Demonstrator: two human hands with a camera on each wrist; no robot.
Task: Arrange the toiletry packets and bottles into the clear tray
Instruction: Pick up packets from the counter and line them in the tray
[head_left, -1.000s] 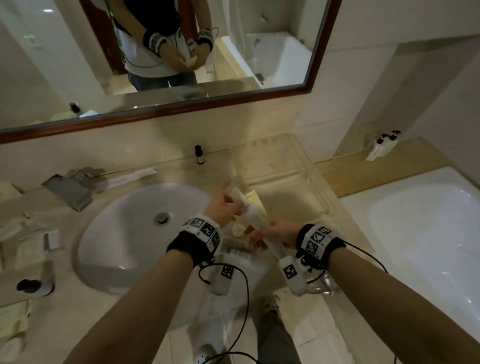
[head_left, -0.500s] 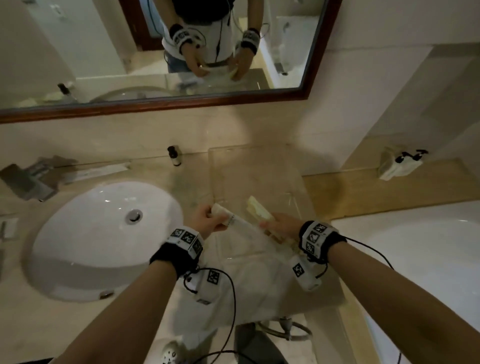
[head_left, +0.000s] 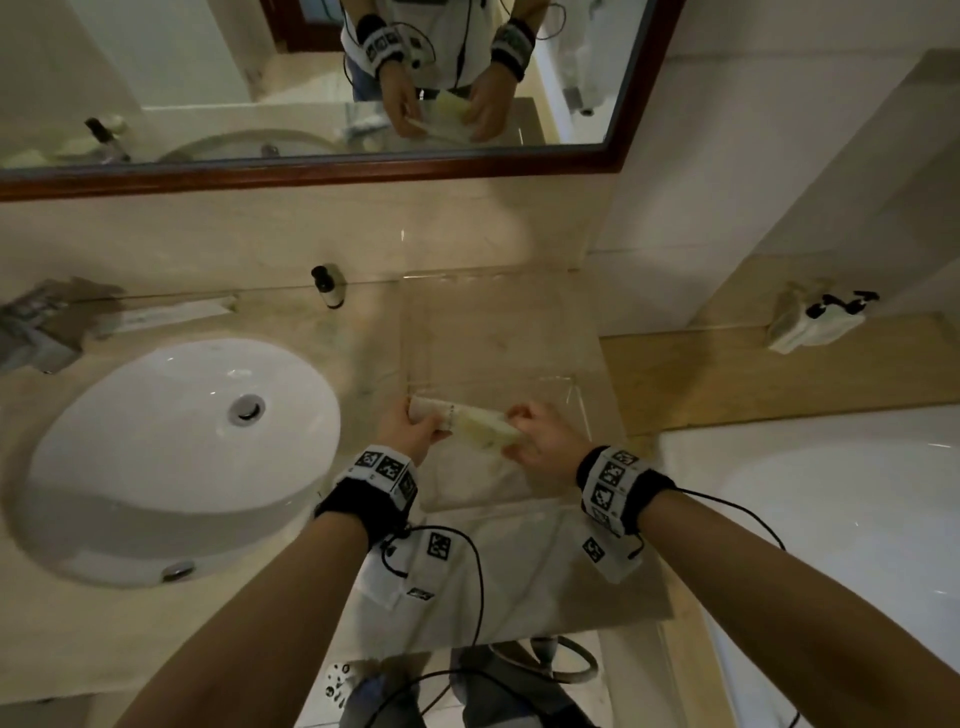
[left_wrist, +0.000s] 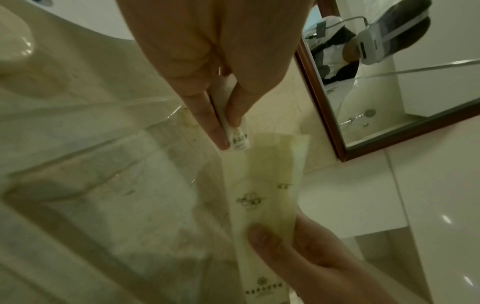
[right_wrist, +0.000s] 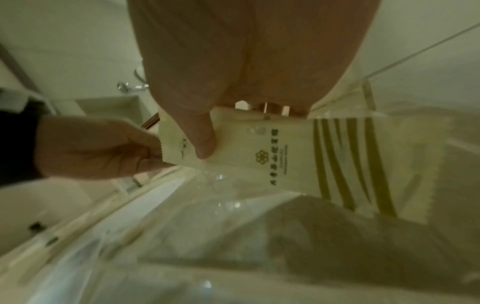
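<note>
My left hand (head_left: 415, 427) pinches a narrow white packet (head_left: 434, 409) by its left end; the left wrist view shows this white packet (left_wrist: 237, 135) squeezed between fingertips. A flat pale yellow packet (head_left: 483, 428) with gold print is gripped by my right hand (head_left: 537, 441), whose thumb lies across the yellow packet (right_wrist: 259, 156). The two packets overlap and sit level over the near part of the clear tray (head_left: 498, 332), which stands on the counter right of the sink. I cannot tell whether they touch the tray floor.
The white sink basin (head_left: 182, 457) is at the left. A small black-capped bottle (head_left: 328, 287) and a long white packet (head_left: 171, 313) stand along the back wall. White pump bottles (head_left: 815, 318) sit on the wooden ledge, and the bathtub (head_left: 841, 530) lies at the right.
Both hands have carried the packets forward from the counter's front edge to over the tray. The packets have swung from a diagonal to lying level, left to right.
</note>
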